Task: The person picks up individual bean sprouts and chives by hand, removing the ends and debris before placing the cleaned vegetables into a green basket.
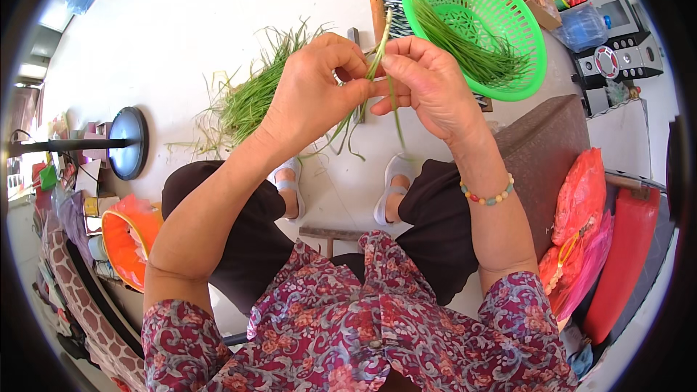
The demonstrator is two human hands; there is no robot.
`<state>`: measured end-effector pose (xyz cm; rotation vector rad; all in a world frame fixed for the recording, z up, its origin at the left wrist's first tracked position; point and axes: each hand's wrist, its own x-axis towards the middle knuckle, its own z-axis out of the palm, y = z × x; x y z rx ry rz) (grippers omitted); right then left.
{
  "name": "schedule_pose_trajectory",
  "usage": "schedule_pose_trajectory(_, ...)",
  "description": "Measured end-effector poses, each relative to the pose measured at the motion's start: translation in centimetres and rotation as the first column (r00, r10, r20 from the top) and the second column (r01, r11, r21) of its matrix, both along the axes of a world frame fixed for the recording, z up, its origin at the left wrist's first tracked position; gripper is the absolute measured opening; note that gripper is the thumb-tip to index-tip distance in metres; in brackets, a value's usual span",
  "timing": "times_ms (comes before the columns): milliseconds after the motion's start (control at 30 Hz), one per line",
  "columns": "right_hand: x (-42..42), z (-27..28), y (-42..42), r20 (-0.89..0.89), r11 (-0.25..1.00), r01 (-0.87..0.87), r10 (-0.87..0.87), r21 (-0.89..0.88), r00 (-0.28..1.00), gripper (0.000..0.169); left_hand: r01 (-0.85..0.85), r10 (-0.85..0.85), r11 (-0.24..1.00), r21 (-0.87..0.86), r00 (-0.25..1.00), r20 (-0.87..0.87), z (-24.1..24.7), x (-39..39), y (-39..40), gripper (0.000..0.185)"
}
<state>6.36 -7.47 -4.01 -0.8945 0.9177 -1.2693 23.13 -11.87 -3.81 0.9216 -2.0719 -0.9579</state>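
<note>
Between my two hands hangs a small bunch of thin green stalks point(384, 43), likely chives or young scallions, with the pale root ends pointing up. My left hand point(321, 76) pinches the stalks between thumb and fingers. On the other side, my right hand point(425, 79) has its thumb and index finger at the pale part, and one leaf dangles below it. A loose heap of the same greens point(256, 92) lies on the floor beyond my left forearm. More greens point(474, 49) rest lined up inside a bright green plastic basket point(536, 60) at the upper right.
The basket sits on a wooden stool with a woven seat point(396, 2). A brown block-like piece point(539, 141) and red plastic bags point(578, 196) stand to my right. At left are an orange bin point(121, 250) and a round black stand base point(129, 143). A cardboard box point(536, 0) is behind the basket.
</note>
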Motion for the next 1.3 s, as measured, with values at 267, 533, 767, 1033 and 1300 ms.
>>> schedule_pose_trajectory(267,-0.1,0.2,-0.3,-0.371,0.993,0.065,-0.097,-0.098,0.924,0.022,0.036,-0.037,0.999,0.005,0.999,0.036,-0.1,0.1,0.1,0.007)
schedule_pose_trajectory(533,-0.1,0.4,-0.1,-0.465,0.996,0.082,-0.095,-0.047,0.880,0.020,0.150,-0.061,0.905,-0.399,0.972,0.226,-0.1,0.3,-0.3,0.006)
schedule_pose_trajectory(767,-0.6,-0.8,-0.4,-0.521,0.989,0.080,-0.134,-0.125,0.843,0.021,0.113,-0.021,0.898,-0.425,0.977,0.214,-0.1,0.5,-0.6,0.006)
schedule_pose_trajectory(1033,-1.5,-0.3,-0.3,-0.416,0.999,0.028,-0.033,-0.018,0.909,0.022,0.067,-0.074,0.996,0.066,0.991,0.109,0.6,0.7,-0.8,0.006)
schedule_pose_trajectory(1300,-4.4,0.3,-0.5,-0.346,0.999,0.046,-0.051,-0.023,0.937,0.019,-0.145,0.106,0.981,0.132,0.958,0.267,2.3,2.3,-2.2,0.018)
